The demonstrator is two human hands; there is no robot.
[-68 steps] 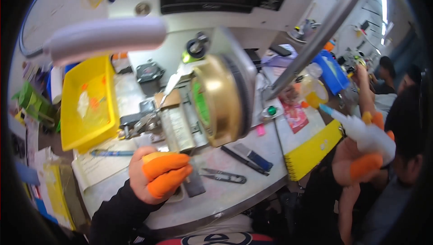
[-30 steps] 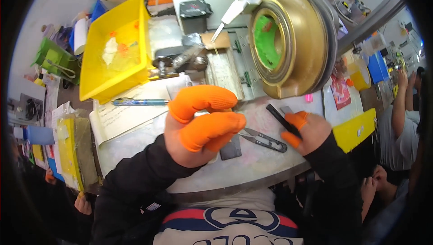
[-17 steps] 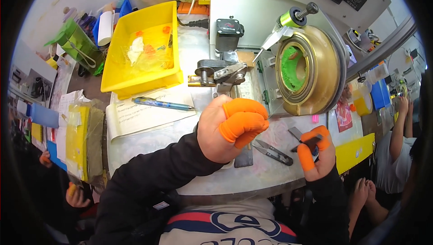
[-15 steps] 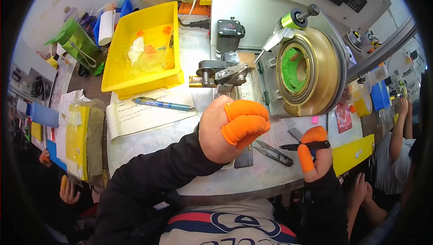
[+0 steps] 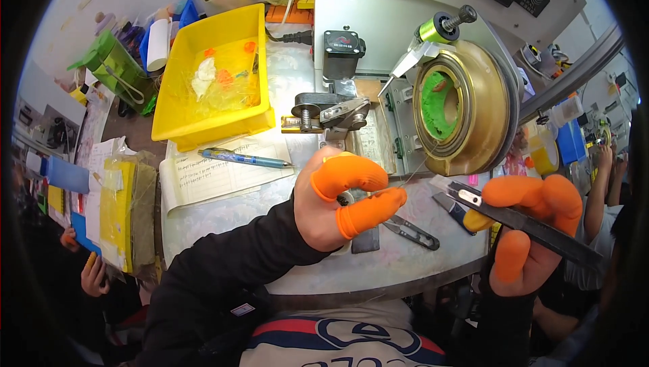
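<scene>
My left hand [image 5: 345,198], with orange finger covers, is over the bench in front of the clamp fixture [image 5: 331,111]. Its thumb and index finger close on a thin strand, which runs up toward the large brass-coloured wheel [image 5: 476,107] with a green core. My right hand [image 5: 534,232], also in orange covers, grips a black utility knife [image 5: 534,225]. The knife's tip points left, toward the strand but apart from it. Between my hands lie grey thread snips [image 5: 414,232]. A flat dark block [image 5: 366,240] is partly hidden below my left fingers.
A yellow tray [image 5: 209,127] with clear scraps and orange bits stands at the back left. In front of it, a pen [image 5: 245,158] lies on a notepad [image 5: 203,181]. A yellow block [image 5: 116,211] sits farther left. Other people's hands show at both sides.
My right hand has come up and outward, bringing the knife larger into view. My left thumb has moved down from the index finger, and the strand now shows. The fixture and wheel stay put.
</scene>
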